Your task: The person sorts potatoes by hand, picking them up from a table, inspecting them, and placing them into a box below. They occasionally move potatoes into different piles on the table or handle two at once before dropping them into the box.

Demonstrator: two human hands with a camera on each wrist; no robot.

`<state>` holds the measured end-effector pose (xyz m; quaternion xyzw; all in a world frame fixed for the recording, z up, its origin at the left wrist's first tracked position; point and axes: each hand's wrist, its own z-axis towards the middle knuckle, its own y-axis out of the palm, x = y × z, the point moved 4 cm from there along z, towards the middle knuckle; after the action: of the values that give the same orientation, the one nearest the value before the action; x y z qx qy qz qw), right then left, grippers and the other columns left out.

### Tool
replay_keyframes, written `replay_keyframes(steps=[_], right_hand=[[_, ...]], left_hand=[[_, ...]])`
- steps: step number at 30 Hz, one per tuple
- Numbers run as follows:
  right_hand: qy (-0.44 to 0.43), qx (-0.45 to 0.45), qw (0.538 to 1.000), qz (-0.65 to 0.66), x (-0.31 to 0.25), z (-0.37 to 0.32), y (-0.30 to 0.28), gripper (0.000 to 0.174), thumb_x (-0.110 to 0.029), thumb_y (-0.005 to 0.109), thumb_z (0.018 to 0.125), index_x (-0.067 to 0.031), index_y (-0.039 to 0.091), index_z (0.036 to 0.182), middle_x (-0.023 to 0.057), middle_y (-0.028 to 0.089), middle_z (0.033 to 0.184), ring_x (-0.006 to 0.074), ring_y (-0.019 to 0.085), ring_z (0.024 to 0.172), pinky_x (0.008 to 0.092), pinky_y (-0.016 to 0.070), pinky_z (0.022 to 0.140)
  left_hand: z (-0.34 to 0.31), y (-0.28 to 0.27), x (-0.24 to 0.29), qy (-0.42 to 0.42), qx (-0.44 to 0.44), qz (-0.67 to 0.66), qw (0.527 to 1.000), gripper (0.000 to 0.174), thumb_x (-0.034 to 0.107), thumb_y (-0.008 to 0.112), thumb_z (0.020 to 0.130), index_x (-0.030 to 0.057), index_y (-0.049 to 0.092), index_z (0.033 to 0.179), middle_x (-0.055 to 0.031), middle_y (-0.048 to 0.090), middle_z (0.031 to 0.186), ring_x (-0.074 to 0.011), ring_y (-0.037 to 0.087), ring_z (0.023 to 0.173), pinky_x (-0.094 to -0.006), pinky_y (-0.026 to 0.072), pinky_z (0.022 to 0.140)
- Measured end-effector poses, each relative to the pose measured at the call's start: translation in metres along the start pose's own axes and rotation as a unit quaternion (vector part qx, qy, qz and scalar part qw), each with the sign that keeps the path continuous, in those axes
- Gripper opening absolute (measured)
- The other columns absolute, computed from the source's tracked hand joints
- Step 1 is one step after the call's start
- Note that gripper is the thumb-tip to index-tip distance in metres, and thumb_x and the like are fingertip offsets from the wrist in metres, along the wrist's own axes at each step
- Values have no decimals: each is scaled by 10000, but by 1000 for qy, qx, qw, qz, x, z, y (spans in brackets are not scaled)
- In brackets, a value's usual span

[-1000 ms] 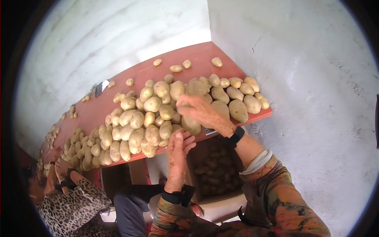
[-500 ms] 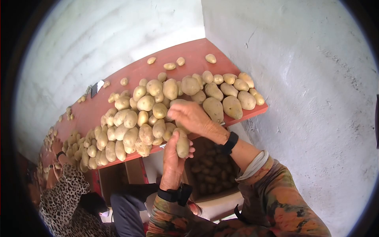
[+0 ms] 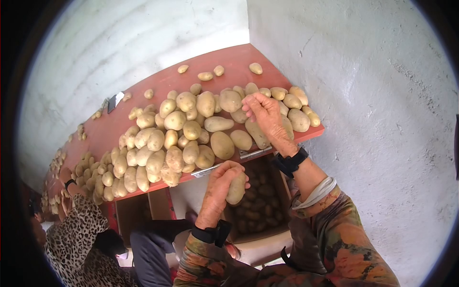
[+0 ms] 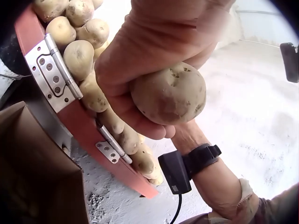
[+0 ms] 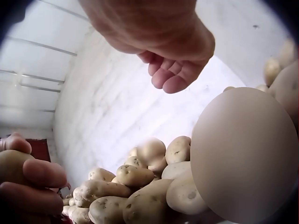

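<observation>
My left hand grips a pale oval potato, held in front of the table edge above a box. In the left wrist view, fingers curl round that potato, and its exposed end shows small eyes and a brownish patch. Over the right part of the potato heap, my right hand hovers with loosely bent fingers and nothing visible in its grasp. The right wrist view shows the same hand above the potatoes. A large potato looms blurred close to that camera.
Potatoes cover the front of the red table, with metal hinges along its edge. Below stands a box of potatoes. A wall borders the right side. Another person in a leopard-print top works at the left.
My left hand, empty a second ago, has taken a potato and now holds it lower, a little to the right. My right hand has moved up and right, uncovering potatoes near the edge.
</observation>
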<state>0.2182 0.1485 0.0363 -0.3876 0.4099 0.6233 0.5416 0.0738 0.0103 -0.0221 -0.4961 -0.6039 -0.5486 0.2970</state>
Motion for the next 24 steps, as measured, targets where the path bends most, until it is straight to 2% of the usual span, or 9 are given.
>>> replay_keyframes(steps=[2,5,10,12,14,19,24], right_hand=[[-47,-5,998,-29,-3,-3,2,237,-210,539,915,-1,597,818,13,585,686,65,491,596,230,422,534],[-57,-42,992,-103,3,-3,1,234,-208,527,938,-5,631,887,13,604,719,71,531,650,221,447,589],[-67,-49,987,-134,0,-7,2,228,-187,526,930,12,616,866,22,592,699,81,524,651,231,445,605],[-70,-53,985,-149,1,-7,4,226,-183,524,928,16,610,862,24,589,695,81,521,651,233,445,606],[-90,-29,988,-123,0,-8,7,273,-202,547,907,32,550,766,55,526,598,100,447,568,288,417,539],[-81,-50,982,-163,8,-9,11,244,-200,562,895,21,561,792,83,546,620,137,472,572,301,426,555],[-85,-67,973,-205,13,-11,17,205,-190,574,883,4,571,818,105,565,638,185,503,569,316,434,561]], left_hand=[[2,2,-3,1,-9,7,1000,129,154,534,851,41,577,897,-102,623,775,-205,641,670,-291,537,556],[6,5,-9,19,-32,21,999,99,108,525,839,32,582,868,-89,618,766,-191,630,658,-279,530,568],[7,4,-7,40,-37,53,997,96,65,510,841,30,596,865,-60,605,724,-141,593,620,-245,497,536],[7,1,-4,17,-3,20,1000,117,70,509,834,45,617,872,-18,570,666,-97,534,552,-215,435,508],[8,-1,0,22,6,15,1000,118,67,512,833,50,620,879,-16,567,657,-93,517,526,-212,427,494],[11,-7,3,43,27,-25,998,98,81,527,859,53,612,899,-28,578,642,-96,513,471,-226,452,449],[11,-14,8,68,38,-132,988,117,94,531,862,43,614,926,-25,597,701,-94,535,532,-233,456,500]])
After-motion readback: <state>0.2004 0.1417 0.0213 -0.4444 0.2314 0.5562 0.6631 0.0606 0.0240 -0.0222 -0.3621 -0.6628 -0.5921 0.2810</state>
